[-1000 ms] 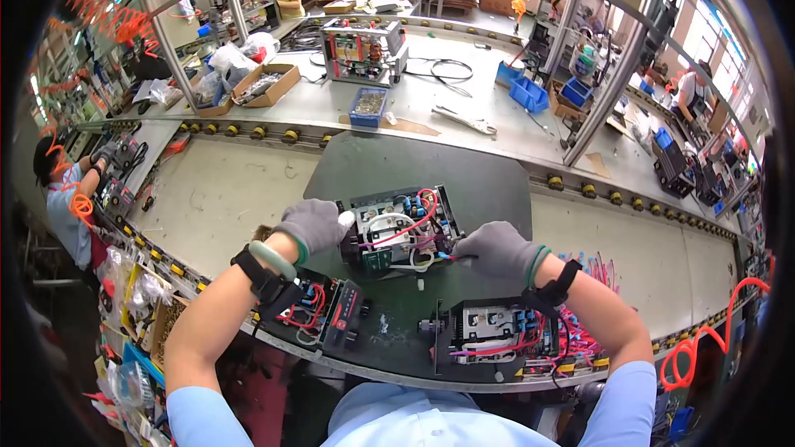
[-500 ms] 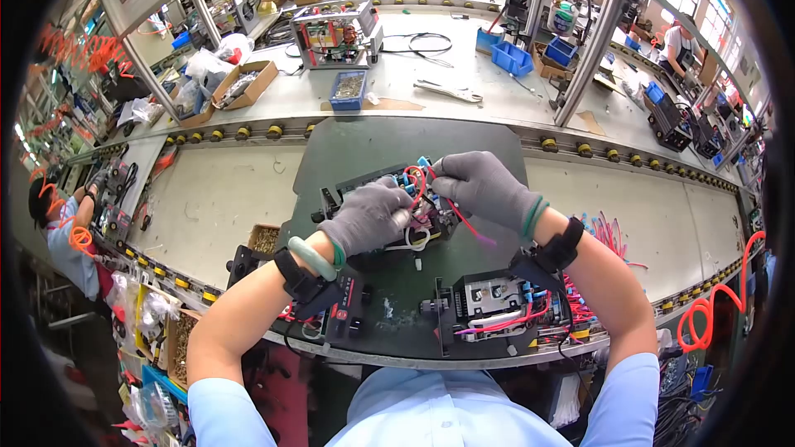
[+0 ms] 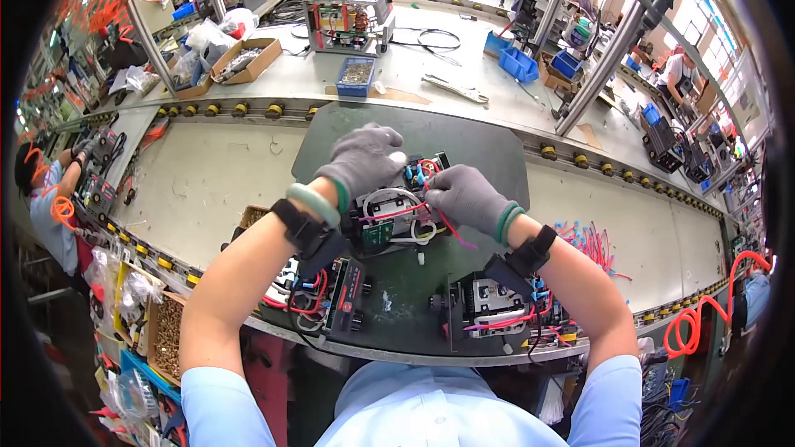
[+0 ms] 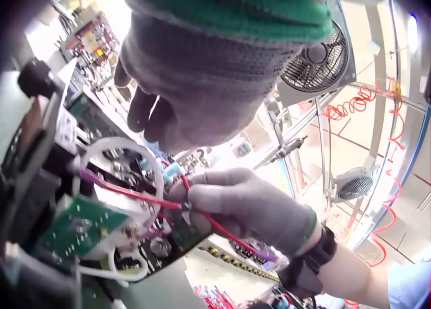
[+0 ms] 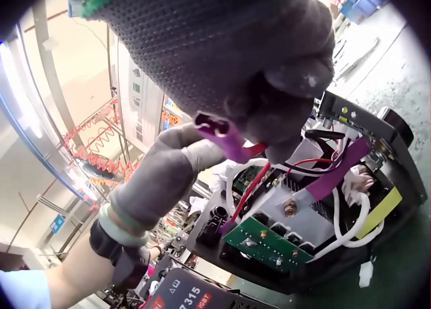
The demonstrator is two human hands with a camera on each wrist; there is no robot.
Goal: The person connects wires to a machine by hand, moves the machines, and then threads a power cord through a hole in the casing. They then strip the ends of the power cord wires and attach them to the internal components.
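Observation:
An open welder-like unit [image 3: 379, 234] with a green circuit board, white tubing and red wires sits on the dark mat [image 3: 489, 136]. My gloved right hand [image 3: 474, 199] pinches a red wire [image 4: 232, 236] at the unit's right side. The wire's purple-sleeved end [image 5: 225, 137] sticks out from the fingers. My gloved left hand [image 3: 364, 161] is over the far left part of the unit, fingers extended, thumb near the blue connectors [image 3: 414, 172]. In the right wrist view, the left fingers reach behind the purple sleeve.
Two similar units, one at front left [image 3: 331, 294] and one at front right [image 3: 497, 306], flank the mat's near edge. A bundle of red wires [image 3: 584, 248] lies on the right. Behind the roller rail are a blue bin [image 3: 356, 76], locking pliers [image 3: 455, 88] and a larger open machine [image 3: 348, 23].
The right hand went from the unit's near right edge to its far side, took a red wire, then came back nearer. The left hand crossed over the unit, then drew back to its far left.

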